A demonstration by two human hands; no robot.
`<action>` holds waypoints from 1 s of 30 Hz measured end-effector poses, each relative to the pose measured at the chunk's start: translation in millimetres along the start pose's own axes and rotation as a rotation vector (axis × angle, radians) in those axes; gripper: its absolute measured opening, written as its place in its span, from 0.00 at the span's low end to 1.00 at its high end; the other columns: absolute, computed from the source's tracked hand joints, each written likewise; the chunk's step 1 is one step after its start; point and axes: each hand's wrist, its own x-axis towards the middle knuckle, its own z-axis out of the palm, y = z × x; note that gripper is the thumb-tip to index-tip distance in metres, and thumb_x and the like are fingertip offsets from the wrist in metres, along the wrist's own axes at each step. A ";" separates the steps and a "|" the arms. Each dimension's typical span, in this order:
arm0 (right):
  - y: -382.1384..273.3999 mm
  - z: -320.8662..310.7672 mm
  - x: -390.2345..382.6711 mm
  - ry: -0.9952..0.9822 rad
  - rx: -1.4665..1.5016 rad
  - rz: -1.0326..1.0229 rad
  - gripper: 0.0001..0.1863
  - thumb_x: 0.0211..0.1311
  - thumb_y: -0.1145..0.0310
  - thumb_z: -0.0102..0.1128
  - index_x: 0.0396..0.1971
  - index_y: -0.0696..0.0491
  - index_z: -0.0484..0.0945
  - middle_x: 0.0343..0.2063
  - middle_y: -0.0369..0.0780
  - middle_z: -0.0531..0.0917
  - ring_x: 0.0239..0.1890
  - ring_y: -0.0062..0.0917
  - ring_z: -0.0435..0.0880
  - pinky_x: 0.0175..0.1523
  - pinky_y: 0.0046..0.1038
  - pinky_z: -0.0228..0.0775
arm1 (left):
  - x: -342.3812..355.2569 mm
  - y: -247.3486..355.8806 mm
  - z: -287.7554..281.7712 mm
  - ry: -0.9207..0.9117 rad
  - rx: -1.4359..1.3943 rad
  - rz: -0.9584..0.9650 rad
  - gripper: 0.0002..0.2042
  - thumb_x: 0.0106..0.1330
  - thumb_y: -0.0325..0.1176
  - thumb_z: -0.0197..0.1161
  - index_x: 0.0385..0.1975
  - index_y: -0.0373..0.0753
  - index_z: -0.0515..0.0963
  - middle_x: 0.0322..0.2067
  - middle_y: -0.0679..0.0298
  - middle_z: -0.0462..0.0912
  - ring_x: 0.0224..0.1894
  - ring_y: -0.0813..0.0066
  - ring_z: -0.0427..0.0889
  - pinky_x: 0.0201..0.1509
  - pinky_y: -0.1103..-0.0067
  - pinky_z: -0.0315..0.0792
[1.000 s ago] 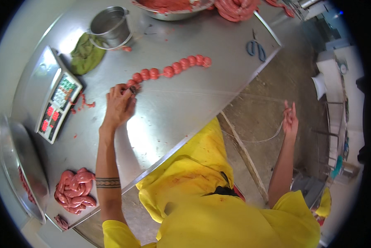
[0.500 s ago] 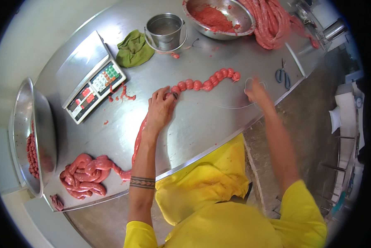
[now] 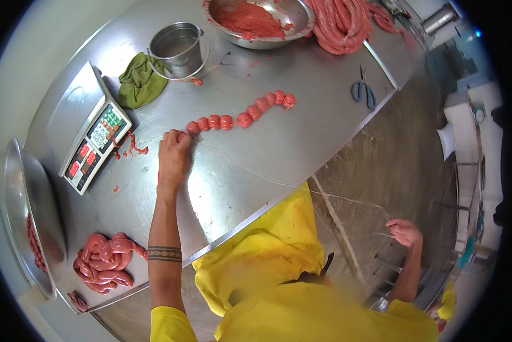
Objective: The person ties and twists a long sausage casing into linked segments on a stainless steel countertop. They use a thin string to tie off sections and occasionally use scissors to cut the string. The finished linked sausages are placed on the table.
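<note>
On the steel surface (image 3: 301, 137), the left hand (image 3: 173, 157) is closed on the near end of the sausage chain (image 3: 242, 117), just right of the scale (image 3: 93, 139). The right hand (image 3: 405, 232), off the surface's edge, pinches a thin string (image 3: 279, 182) running taut from the chain.

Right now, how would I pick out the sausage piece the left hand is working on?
On the steel table, find the left hand near its middle. From it a chain of small round red links runs toward the scissors. Unlike the uncut coils around it, it is beaded.
</note>
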 end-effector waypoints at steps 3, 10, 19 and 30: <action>-6.4 10.4 23.7 -0.114 -0.222 0.365 0.12 0.65 0.73 0.65 0.48 0.55 0.79 0.28 0.33 0.77 0.31 0.23 0.75 0.43 0.29 0.71 | 2.6 -6.8 -3.1 -0.041 -0.005 -0.086 0.09 0.61 0.25 0.61 0.39 0.45 0.83 0.41 0.60 0.79 0.45 0.57 0.77 0.48 0.64 0.72; -0.5 47.2 84.1 0.311 0.798 -0.770 0.26 0.69 0.79 0.59 0.67 0.50 0.72 0.59 0.42 0.79 0.34 0.23 0.76 0.34 0.26 0.75 | -7.9 -8.5 -3.0 -0.165 0.065 0.013 0.14 0.64 0.28 0.62 0.50 0.46 0.81 0.53 0.57 0.77 0.54 0.55 0.74 0.55 0.61 0.68; -232.4 357.9 324.9 0.394 -1.738 -0.370 0.30 0.48 0.59 0.75 0.54 0.50 0.81 0.48 0.44 0.86 0.41 0.34 0.84 0.47 0.35 0.73 | -19.2 10.0 -34.1 0.060 -0.702 -0.609 0.39 0.60 0.24 0.73 0.72 0.36 0.60 0.39 0.53 0.90 0.41 0.69 0.90 0.51 0.77 0.80; 19.2 629.4 199.2 -0.420 -1.401 -1.030 0.52 0.61 0.70 0.66 0.77 0.62 0.41 0.73 0.66 0.51 0.71 0.51 0.66 0.69 0.48 0.68 | -25.9 6.6 -20.6 0.105 -0.659 -0.782 0.10 0.60 0.30 0.74 0.38 0.32 0.86 0.31 0.56 0.89 0.32 0.73 0.86 0.40 0.76 0.79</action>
